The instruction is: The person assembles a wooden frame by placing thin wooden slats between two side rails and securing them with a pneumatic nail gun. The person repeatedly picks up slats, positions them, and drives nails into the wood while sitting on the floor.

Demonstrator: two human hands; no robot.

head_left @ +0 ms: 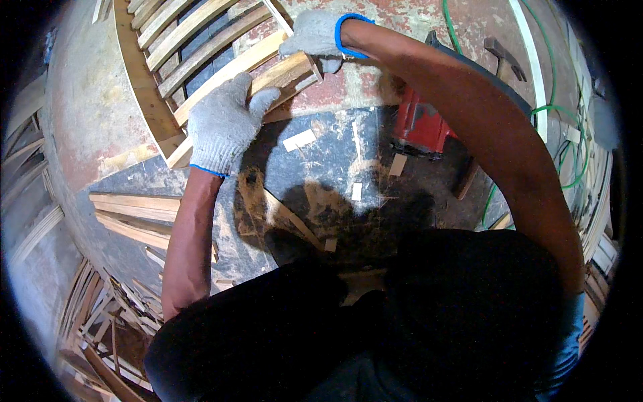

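Observation:
A slatted wooden frame lies at the upper left, with several pale slats running across between its side boards. My left hand, in a grey knitted glove with a blue cuff edge, grips the frame's near end. Its thumb is set apart from the fingers along the nearest slat. At the frame's right corner, my right hand, gloved the same way, is closed around the wood. Some of its fingers are hidden behind the glove and frame.
Right of the frame lies a red and black tool, partly behind my right forearm. Beyond are a hammer, a green hose and a white strip. Wooden strips lie left, scrap wood lower left. Small offcuts dot the floor.

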